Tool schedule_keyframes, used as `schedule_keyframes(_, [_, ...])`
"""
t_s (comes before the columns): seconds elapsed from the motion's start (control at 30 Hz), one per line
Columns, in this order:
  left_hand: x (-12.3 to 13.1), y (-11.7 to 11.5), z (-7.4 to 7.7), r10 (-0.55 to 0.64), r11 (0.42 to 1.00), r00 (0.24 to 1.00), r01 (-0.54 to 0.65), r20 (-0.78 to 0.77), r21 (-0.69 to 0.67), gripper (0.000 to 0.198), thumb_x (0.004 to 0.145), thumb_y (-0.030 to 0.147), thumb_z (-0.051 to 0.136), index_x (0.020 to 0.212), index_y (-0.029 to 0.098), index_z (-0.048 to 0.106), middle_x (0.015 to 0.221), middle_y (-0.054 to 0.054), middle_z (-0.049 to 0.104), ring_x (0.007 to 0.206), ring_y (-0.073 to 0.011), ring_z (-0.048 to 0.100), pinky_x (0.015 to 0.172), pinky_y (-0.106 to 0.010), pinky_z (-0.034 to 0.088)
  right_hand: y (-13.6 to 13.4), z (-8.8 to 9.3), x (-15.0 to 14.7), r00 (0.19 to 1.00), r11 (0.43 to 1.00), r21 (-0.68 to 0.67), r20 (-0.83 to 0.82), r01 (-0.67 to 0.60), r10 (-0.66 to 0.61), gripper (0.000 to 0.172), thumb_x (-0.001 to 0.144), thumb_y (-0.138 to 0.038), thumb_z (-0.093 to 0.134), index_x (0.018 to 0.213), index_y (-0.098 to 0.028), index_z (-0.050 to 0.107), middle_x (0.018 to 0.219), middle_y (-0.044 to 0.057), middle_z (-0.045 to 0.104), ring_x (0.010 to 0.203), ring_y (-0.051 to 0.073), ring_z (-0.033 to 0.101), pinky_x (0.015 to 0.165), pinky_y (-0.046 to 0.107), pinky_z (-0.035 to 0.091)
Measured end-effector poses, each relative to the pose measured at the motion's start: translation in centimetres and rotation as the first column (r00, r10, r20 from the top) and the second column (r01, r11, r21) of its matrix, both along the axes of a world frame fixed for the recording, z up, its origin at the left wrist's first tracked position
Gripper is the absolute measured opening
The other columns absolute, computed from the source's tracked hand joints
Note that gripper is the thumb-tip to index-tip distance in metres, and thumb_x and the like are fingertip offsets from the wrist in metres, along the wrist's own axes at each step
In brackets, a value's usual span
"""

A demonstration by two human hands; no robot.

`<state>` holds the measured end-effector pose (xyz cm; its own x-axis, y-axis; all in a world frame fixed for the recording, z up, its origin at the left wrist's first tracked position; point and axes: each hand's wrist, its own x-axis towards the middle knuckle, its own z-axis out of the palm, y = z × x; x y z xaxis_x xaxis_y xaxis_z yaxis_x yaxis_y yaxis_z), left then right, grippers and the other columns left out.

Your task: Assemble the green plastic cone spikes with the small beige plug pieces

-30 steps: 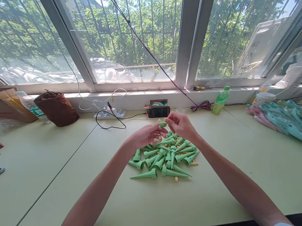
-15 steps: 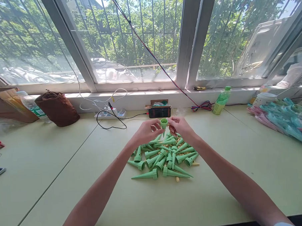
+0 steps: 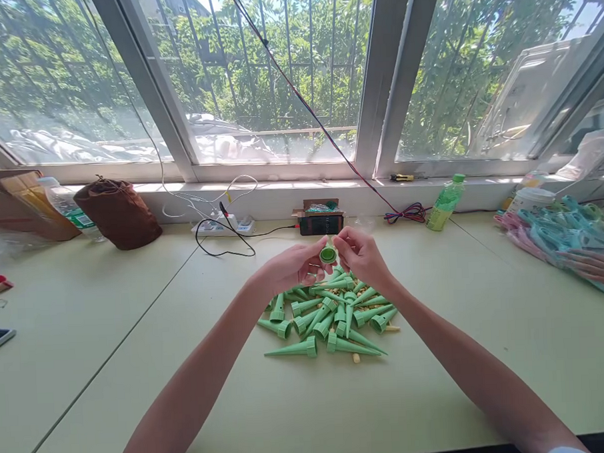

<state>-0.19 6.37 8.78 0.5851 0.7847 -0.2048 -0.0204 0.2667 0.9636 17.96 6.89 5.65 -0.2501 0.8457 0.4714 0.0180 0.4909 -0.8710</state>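
green cone [image 3: 328, 254] newly tipped, left hand [image 3: 288, 270] pinching, right hand [image 3: 365, 258] at rim [image 3: 328, 262], grip unclear, tabletop [image 3: 464, 279] both sides

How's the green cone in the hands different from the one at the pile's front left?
The held cone is up off the table; the front-left cone lies on it. The held cone's open end faces the camera; the front-left cone's faces roughly right. The held cone's tip can't be made out; the front-left cone's tip points left. Both are green.

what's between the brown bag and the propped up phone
The head view shows a white power strip, plus a looping black cable and thin white cables.
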Motion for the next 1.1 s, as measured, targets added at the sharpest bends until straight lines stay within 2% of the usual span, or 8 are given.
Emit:
schedule_keyframes(0.2, [0.5,-0.8,0.1,0.134,0.903,0.960,-0.016,-0.247,0.429,0.047,0.080,0.059,0.066,0.081,0.012,0.066,0.071,-0.004,0.062,0.058,-0.0103,0.054,0.046,-0.020,0.039,-0.1,0.5,0.3,0.983,0.997,-0.007,0.166,0.082,-0.079,0.043,0.092,-0.057,0.051,0.070,-0.021,0.046,0.044,-0.008,0.041,0.036,0.007,0.038,0.039,0.021,0.028])
schedule_keyframes(0.37, [1.2,-0.8,-0.6,0.446,0.615,0.810,0.031,-0.380,0.788,0.040,0.085,0.050,0.064,0.067,0.015,0.061,0.060,0.000,0.058,0.057,-0.0114,0.053,0.053,-0.022,0.040,0.5,0.1,0.5,0.990,0.985,-0.166,0.143,0.040,-0.016,0.042,0.090,-0.056,0.054,0.068,-0.021,0.046,0.040,-0.009,0.037,0.031,0.007,0.034,0.034,0.021,0.024])
schedule_keyframes(0.5, [1.5,-0.7,-1.3,0.585,0.366,0.725,0.165,-0.364,0.916,0.025,0.088,0.036,0.063,0.075,0.015,0.064,0.073,-0.002,0.063,0.064,-0.0128,0.055,0.061,-0.024,0.041,0.9,0.1,0.5,0.998,0.958,-0.285,0.053,-0.023,0.039,0.045,0.084,-0.061,0.059,0.068,-0.021,0.045,0.043,-0.011,0.033,0.030,0.006,0.032,0.032,0.021,0.022])
schedule_keyframes(0.63, [1.7,-0.8,-1.5,0.644,0.271,0.695,0.185,-0.321,0.945,0.022,0.093,0.037,0.057,0.093,0.017,0.069,0.092,-0.006,0.066,0.067,-0.0130,0.058,0.063,-0.025,0.044,0.9,0.4,0.7,0.996,0.939,-0.333,-0.039,-0.084,0.075,0.049,0.080,-0.064,0.064,0.068,-0.021,0.045,0.044,-0.011,0.030,0.032,0.005,0.033,0.033,0.020,0.024])
schedule_keyframes(0.7, [1.7,-0.7,-1.4,0.634,0.337,0.719,0.074,-0.284,0.939,0.031,0.093,0.046,0.057,0.103,0.020,0.069,0.098,-0.006,0.067,0.065,-0.0122,0.060,0.062,-0.025,0.046,0.8,0.8,0.9,0.995,0.946,-0.312,-0.082,-0.083,0.060,0.049,0.080,-0.064,0.066,0.070,-0.021,0.046,0.045,-0.011,0.032,0.034,0.005,0.034,0.034,0.020,0.024])
schedule_keyframes(0.87, [0.8,0.0,-0.6,0.531,0.715,0.804,-0.254,-0.268,0.652,0.072,0.087,0.076,0.036,0.098,0.012,0.068,0.093,-0.011,0.069,0.057,-0.0142,0.064,0.044,-0.022,0.044,0.8,1.5,1.3,0.985,0.967,-0.243,-0.168,-0.080,0.040,0.047,0.080,-0.063,0.068,0.073,-0.021,0.047,0.044,-0.012,0.032,0.034,0.005,0.031,0.035,0.020,0.025])
schedule_keyframes(1.0, [0.5,-0.3,0.0,0.121,0.978,0.949,-0.064,-0.290,0.198,0.079,0.081,0.083,0.039,0.089,0.010,0.069,0.087,-0.014,0.070,0.059,-0.0155,0.064,0.042,-0.020,0.041,0.5,1.7,1.2,0.985,0.979,-0.163,-0.135,-0.126,0.104,0.045,0.082,-0.061,0.067,0.074,-0.021,0.048,0.045,-0.011,0.037,0.035,0.005,0.034,0.036,0.020,0.029])
schedule_keyframes(1.1, [1.0,-0.8,0.0,-0.028,0.999,0.991,0.032,-0.133,0.023,0.071,0.080,0.078,0.049,0.088,0.012,0.071,0.085,-0.013,0.070,0.059,-0.0127,0.060,0.040,-0.019,0.037,0.1,1.7,0.9,0.993,0.986,-0.124,-0.040,-0.115,0.111,0.045,0.084,-0.063,0.062,0.075,-0.020,0.050,0.046,-0.009,0.044,0.037,0.007,0.040,0.036,0.019,0.032])
